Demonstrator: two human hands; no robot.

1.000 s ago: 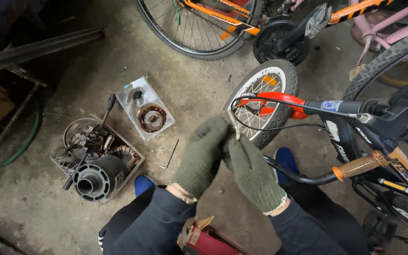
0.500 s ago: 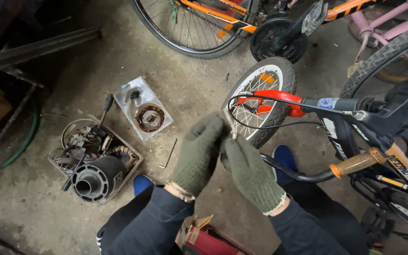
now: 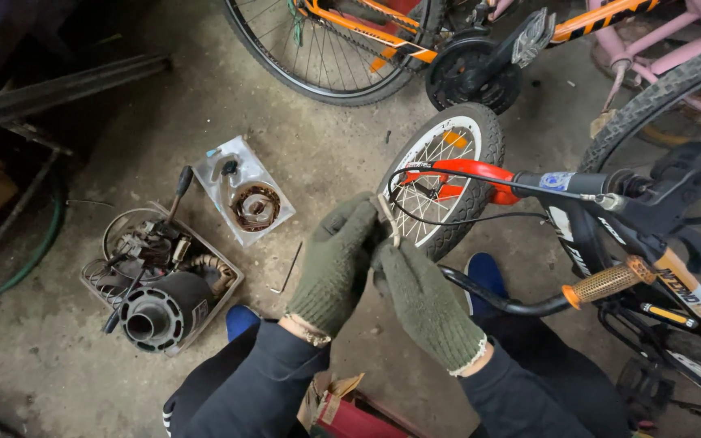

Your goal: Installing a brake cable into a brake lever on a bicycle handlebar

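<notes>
The small tool (image 3: 389, 219) is a thin, pale metal piece. It sits between the two gloved hands, just in front of the little front wheel (image 3: 445, 182). The left hand (image 3: 336, 264) curls around its lower part. The right hand (image 3: 423, 304) presses in from the other side, with its fingertips touching the left glove. Both hands are closed tight on the piece and on each other.

Since a second ago the hands have hardly moved. They stay pressed together at the same spot by the wheel. The view has slid a tiny bit, nothing more. It looks as if the person is still working on the same small part, with no step finished yet.

A black cable (image 3: 480, 174) loops from the red fork to the handlebar. Its end seems to come down near the tool, but the gloves hide where they meet.

What the tool is cannot be told, as most of it is covered. The handlebar grip (image 3: 606, 282) shows, but the rest of the bike is cut off at the right edge. The crate of parts (image 3: 160, 280) on the floor is dark and jumbled.
</notes>
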